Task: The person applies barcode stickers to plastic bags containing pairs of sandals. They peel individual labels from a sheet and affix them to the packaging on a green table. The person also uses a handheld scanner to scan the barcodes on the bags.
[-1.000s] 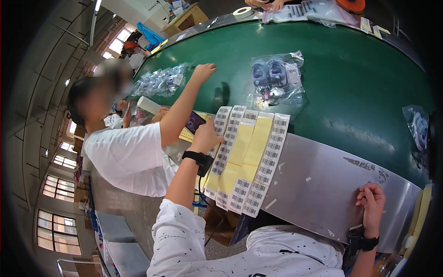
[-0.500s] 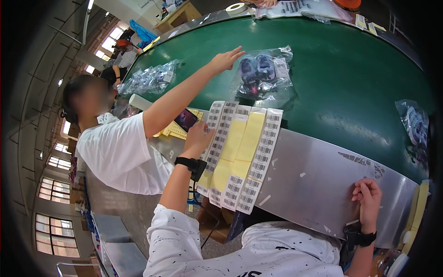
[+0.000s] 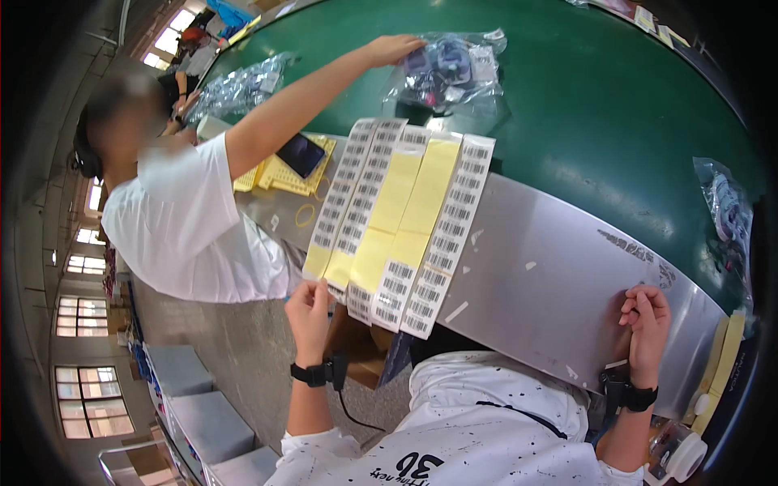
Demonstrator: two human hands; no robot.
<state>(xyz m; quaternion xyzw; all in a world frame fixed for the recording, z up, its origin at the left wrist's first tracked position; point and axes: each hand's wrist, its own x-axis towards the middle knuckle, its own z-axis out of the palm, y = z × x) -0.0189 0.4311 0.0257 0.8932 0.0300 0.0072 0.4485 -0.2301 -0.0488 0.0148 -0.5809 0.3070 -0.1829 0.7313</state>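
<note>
- Where the label sheets (image 3: 401,223) hang over the near edge of the steel bench (image 3: 551,275), the left hand (image 3: 310,312) pinches their lower left corner, its grip closed on the sheets.
- The sheets lie side by side, yellow backing with strips of barcode labels, running from that hand up toward the green belt (image 3: 583,105).
- The right hand (image 3: 646,324) rests well to the right of the sheets at the bench's near edge, fingers curled, grip closed on nothing I can make out.
- Both wrists carry black bands.
- Just left of the sheets' top end, a dark phone (image 3: 301,154) lies on a yellow perforated sheet (image 3: 279,174), with a rubber band (image 3: 305,215) below it.
- Beyond the sheets' top end, a co-worker's hand (image 3: 393,49) reaches across to a clear bag (image 3: 450,69) of dark parts on the belt.
- Further left of the sheets, another clear bag (image 3: 243,85) lies on the belt.
- Far right of the sheets, a third bag (image 3: 725,211) sits at the belt's edge.
- Below it, right of the right hand, stands a tape roll (image 3: 681,454).
</note>
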